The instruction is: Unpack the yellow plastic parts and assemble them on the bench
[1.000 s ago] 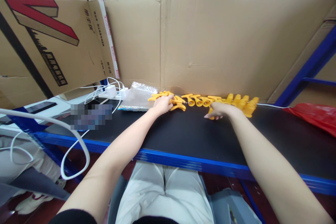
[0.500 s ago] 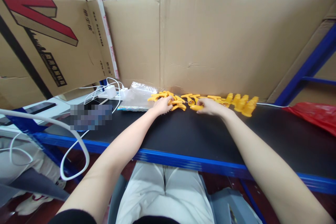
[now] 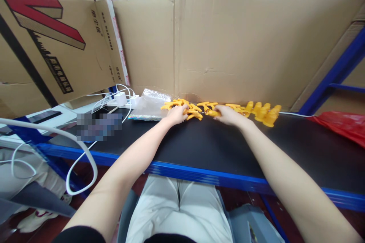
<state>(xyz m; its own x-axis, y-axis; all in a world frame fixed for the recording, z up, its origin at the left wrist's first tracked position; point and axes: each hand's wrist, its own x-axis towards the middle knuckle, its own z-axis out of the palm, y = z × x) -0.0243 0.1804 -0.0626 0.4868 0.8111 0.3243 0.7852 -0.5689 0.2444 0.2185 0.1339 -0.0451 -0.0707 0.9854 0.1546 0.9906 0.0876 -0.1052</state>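
Your left hand (image 3: 177,114) rests, fingers curled, on the left cluster of yellow plastic pieces (image 3: 190,111) at the centre of the frame; whether it actually pinches one I cannot tell. Your right hand (image 3: 228,115) closes on one T-shaped piece (image 3: 213,113) just right of that cluster. The loose pieces lie tangled against the cardboard wall (image 3: 228,45), so pulling one could drag its neighbours or scatter them across the black shelf (image 3: 216,148). The count is roughly a dozen or more; the overlap hides an exact number. One clear bag (image 3: 149,103) lies at centre left, and one red bag (image 3: 342,125) at the right edge.
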